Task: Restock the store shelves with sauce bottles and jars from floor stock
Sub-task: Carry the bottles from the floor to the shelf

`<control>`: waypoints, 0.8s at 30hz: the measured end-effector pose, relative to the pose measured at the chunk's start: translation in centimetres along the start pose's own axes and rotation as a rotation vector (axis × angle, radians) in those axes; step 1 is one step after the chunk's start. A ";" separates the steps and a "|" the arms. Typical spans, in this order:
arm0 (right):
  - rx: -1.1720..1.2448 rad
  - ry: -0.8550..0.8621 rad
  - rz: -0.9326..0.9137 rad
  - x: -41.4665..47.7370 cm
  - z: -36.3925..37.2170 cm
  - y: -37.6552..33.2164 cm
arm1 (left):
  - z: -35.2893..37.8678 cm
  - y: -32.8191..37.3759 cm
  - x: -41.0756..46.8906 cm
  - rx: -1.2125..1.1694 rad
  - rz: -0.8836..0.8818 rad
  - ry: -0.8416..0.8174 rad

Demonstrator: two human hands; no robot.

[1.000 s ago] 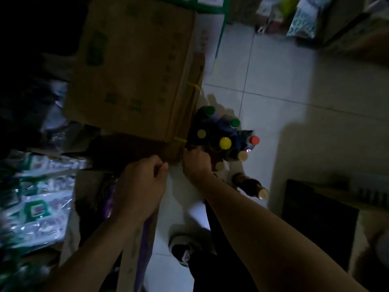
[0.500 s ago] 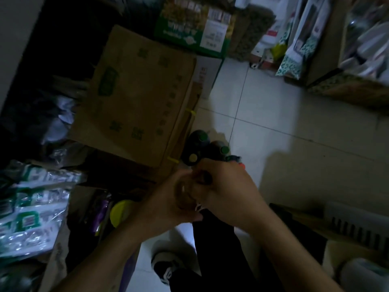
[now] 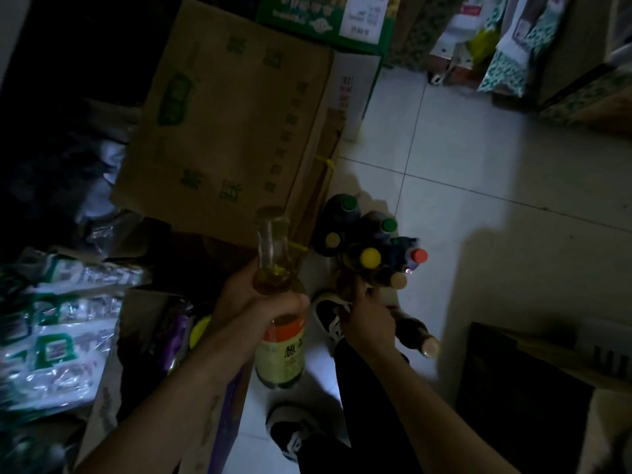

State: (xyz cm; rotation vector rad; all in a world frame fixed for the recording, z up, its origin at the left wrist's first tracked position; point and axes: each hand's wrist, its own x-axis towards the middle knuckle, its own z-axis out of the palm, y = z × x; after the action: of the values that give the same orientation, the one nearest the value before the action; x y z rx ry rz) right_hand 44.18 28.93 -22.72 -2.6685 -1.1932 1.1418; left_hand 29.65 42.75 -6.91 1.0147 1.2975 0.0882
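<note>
change from half a second back: then, both hands bunched together on one bottle, low by the others. now only the left hand (image 3: 253, 313) wrapped round the glass bottle (image 3: 280, 354), lifted up, neck pointing away, in front of the brown box (image 3: 225, 131). right hand (image 3: 366, 316) off it and back down at the bunch of bottles (image 3: 370, 257) on the floor (image 3: 478, 186), fingers bent in among them. cannot tell if holding one, too dark there.

writing next. on the glass bottle, an orange band and a pale yellow label with dark signs, too dim to read. on the brown box, big green signs and a green badge, not clear enough to read. on the green box (image 3: 325, 18) behind it, a white patch with tiny blurry print.

inside the glass bottle, yellow liquid low down, neck clear above it. in the bunch, dark bottles standing close together, with two green caps, one yellow, one red and two tan. one more dark bottle (image 3: 415, 333) lying on its side on the floor, just beside the right hand, tan cap at its end. shiny packs (image 3: 51, 330) with green print piled up at the left.
</note>
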 end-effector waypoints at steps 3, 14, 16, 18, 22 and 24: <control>-0.105 0.056 -0.028 1.8 1.2 -0.5 | -0.8 0.1 -0.4 -0.105 -0.081 -0.015; -0.155 0.102 -0.105 -5.1 -6.8 -1.5 | -2.0 5.2 -5.1 -0.410 -0.089 -0.141; -0.147 0.097 -0.099 -9.1 -10.9 -2.8 | -2.2 8.0 -7.6 -0.452 -0.098 -0.144; -0.186 0.057 -0.110 -13.4 -15.7 -4.8 | -2.5 12.0 -10.5 -0.436 -0.084 -0.149; -0.164 0.085 -0.177 -22.5 -26.2 -9.9 | -4.1 21.8 -17.9 -0.361 0.009 -0.160; -0.136 0.148 -0.220 -27.1 -31.6 -12.6 | -5.1 26.7 -22.2 -0.331 0.088 -0.152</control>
State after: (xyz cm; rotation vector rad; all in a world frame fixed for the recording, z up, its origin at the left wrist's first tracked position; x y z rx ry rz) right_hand 43.57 29.03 20.78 -2.5755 -1.5395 0.8454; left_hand 30.66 48.54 27.68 0.7776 1.0573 0.2789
